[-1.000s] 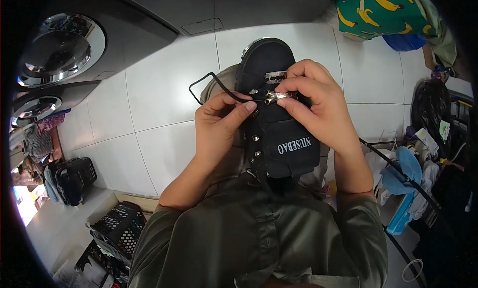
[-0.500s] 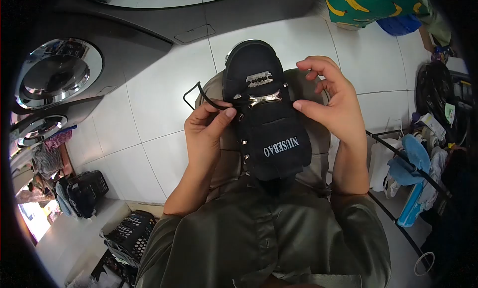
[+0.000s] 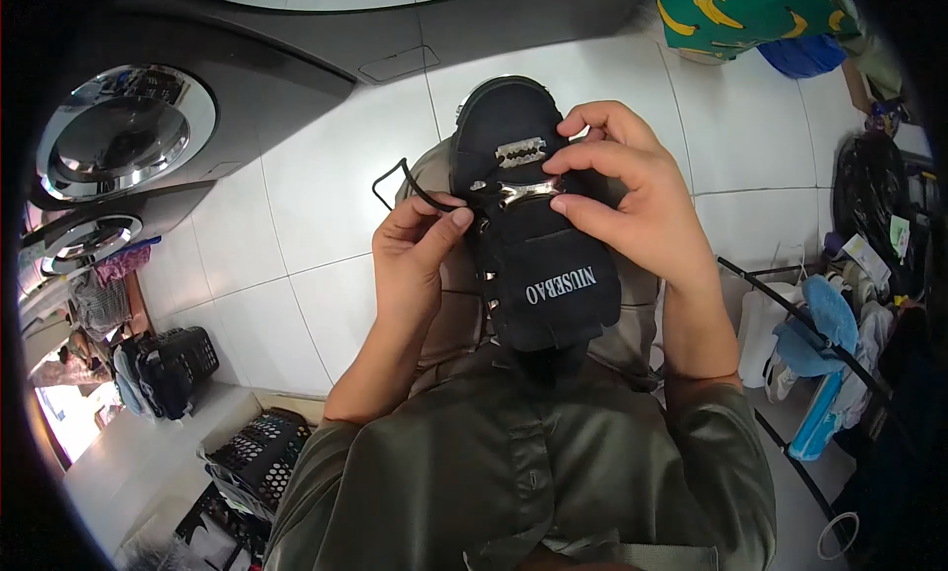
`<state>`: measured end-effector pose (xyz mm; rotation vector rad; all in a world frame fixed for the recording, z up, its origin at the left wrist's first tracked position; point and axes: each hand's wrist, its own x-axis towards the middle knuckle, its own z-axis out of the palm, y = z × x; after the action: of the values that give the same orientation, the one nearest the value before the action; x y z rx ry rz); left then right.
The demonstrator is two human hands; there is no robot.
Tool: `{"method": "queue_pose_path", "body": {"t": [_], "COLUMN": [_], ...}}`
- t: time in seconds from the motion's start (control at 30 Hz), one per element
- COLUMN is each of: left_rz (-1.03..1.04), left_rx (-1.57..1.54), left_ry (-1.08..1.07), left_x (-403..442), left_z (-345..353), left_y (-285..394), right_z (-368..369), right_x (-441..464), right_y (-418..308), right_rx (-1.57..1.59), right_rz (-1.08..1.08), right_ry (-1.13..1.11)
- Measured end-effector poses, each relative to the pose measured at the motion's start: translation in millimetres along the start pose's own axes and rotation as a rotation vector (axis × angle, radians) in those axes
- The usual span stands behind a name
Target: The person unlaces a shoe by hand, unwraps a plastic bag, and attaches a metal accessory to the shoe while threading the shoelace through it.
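Observation:
A black shoe (image 3: 558,285) marked NIUSEBAO rests on my lap, toe pointing away from me. Across its front sits a silver razor-blade-shaped ornament (image 3: 520,152), and nearer me is a shiny metal lace piece (image 3: 530,192). My left hand (image 3: 423,230) pinches a black lace (image 3: 419,189) at the shoe's left side; the lace loops out beyond the fingers. Over the right end of the metal piece, my right hand (image 3: 617,181) has its thumb and index finger apart, the fingertips close to or touching the piece. Small metal eyelets line the shoe's left edge.
Grey front-loading machines (image 3: 128,132) stand at the left and top. A green banana-print bag (image 3: 731,16) is at the upper right. A black perforated basket (image 3: 259,451) sits lower left. At the right are a black rack bar (image 3: 790,319) and blue slippers (image 3: 828,324).
My right hand let go of the metal piece, drew back to the right with fingers spread, and has come back over it. My left hand still pinches the lace.

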<state>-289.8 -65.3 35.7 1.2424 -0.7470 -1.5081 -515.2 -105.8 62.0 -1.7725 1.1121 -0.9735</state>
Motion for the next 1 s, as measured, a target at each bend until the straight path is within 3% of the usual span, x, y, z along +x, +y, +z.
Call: {"method": "queue_pose_path", "body": {"t": [0.63, 0.7, 0.73, 0.8, 1.0], "left_rz": [-0.017, 0.357, 0.356, 0.454, 0.309], "left_rx": [0.026, 0.25, 0.249, 0.604, 0.52], "left_ry": [-0.017, -0.04, -0.041, 0.01, -0.006], "left_x": [-2.0, -0.1, 1.0, 2.5, -1.4], "left_z": [2.6, 3.1, 3.3, 4.0, -1.8], "left_y": [3.2, -2.4, -1.4, 3.6, 2.5], "right_z": [5.0, 4.4, 4.1, 4.8, 2.4], "right_x": [21.0, 24.5, 25.7, 26.9, 23.1], "right_y": [1.1, 4.6, 5.9, 7.9, 7.5], "right_rx": [-0.002, 0.026, 0.054, 0.08, 0.1], "right_rz": [-0.053, -0.035, -0.017, 0.004, 0.029], "right_ry": [-0.078, -0.093, -0.108, -0.105, -0.073]}}
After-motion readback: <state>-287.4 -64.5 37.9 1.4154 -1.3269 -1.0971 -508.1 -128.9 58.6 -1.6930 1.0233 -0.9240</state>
